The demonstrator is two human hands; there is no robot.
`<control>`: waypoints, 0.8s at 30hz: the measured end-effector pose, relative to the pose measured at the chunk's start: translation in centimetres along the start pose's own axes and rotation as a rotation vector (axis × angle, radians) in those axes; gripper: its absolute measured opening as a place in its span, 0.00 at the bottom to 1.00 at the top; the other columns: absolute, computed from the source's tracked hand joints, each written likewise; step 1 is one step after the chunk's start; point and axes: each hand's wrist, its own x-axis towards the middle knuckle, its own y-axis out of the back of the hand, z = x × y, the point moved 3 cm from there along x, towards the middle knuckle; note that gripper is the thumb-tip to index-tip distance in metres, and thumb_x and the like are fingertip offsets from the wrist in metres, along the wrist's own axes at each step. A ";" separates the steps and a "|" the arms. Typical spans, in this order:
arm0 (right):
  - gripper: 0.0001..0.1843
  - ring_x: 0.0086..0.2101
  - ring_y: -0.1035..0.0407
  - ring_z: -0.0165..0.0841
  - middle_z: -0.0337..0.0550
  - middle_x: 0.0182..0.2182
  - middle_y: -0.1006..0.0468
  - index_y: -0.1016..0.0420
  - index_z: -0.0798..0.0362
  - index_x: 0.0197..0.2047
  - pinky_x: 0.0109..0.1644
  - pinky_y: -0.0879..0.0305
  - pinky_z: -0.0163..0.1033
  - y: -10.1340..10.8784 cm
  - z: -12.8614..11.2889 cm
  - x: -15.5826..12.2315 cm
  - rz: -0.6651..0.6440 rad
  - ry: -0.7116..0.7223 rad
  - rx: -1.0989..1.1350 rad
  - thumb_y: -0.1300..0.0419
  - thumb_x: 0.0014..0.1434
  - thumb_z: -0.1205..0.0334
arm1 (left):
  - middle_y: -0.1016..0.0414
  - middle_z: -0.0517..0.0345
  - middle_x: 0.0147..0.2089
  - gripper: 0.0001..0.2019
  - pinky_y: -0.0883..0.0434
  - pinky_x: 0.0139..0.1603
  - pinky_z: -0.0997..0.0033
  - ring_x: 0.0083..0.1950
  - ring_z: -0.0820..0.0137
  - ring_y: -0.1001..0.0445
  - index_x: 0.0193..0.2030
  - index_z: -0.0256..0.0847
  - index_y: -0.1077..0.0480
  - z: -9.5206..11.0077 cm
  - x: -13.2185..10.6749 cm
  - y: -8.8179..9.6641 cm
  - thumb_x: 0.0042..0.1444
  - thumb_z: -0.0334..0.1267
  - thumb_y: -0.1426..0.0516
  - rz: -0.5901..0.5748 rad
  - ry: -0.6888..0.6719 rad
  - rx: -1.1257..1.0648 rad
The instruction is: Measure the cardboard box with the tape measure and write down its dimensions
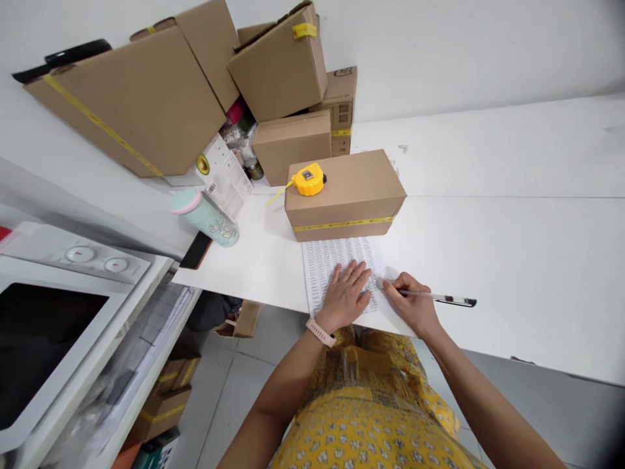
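White printed paper sheet, one visible, on white tabletop. Left hand open, flat upon it; right hand gripping one slim clear pen. At sheet's far edge: one oblong brown cardboard box, one yellow tape measure on top.

A white, smooth table extends from the centre to the right edge of the frame. On it, at the centre, lies a white paper sheet with printed columns; just above is a long brown cardboard box with yellow tape. Left of centre stands a mint-green cylindrical bottle with pink lid, beside a flat dark rectangular object.
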 end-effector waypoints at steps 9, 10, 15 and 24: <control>0.21 0.21 0.47 0.28 0.33 0.16 0.38 0.40 0.48 0.23 0.24 0.50 0.36 0.0 -0.2 0.0 -0.002 0.026 -0.021 0.38 0.59 0.47 | 0.49 0.55 0.78 0.26 0.57 0.79 0.47 0.80 0.63 0.55 0.74 0.40 0.45 0.2 0.0 0.3 0.73 0.44 0.56 -0.008 0.003 -0.005; 0.21 0.21 0.47 0.28 0.33 0.16 0.39 0.40 0.48 0.23 0.24 0.50 0.36 0.0 -0.2 0.0 -0.002 0.026 -0.019 0.38 0.60 0.47 | 0.48 0.55 0.78 0.26 0.56 0.79 0.47 0.80 0.63 0.55 0.74 0.41 0.45 0.2 0.0 0.3 0.73 0.44 0.56 -0.009 0.005 -0.003; 0.22 0.21 0.48 0.28 0.33 0.17 0.40 0.41 0.48 0.22 0.24 0.51 0.35 -0.1 0.0 0.0 -0.015 0.007 0.028 0.37 0.59 0.47 | 0.48 0.55 0.78 0.26 0.56 0.79 0.47 0.80 0.63 0.55 0.74 0.42 0.45 0.1 0.0 0.2 0.72 0.44 0.55 -0.001 0.003 0.005; 0.22 0.22 0.47 0.29 0.34 0.18 0.38 0.40 0.49 0.22 0.25 0.50 0.36 -0.1 0.4 0.0 -0.009 -0.026 0.052 0.37 0.59 0.47 | 0.49 0.55 0.78 0.26 0.56 0.79 0.47 0.80 0.63 0.55 0.74 0.42 0.45 0.1 0.0 0.2 0.73 0.45 0.56 -0.006 -0.001 0.012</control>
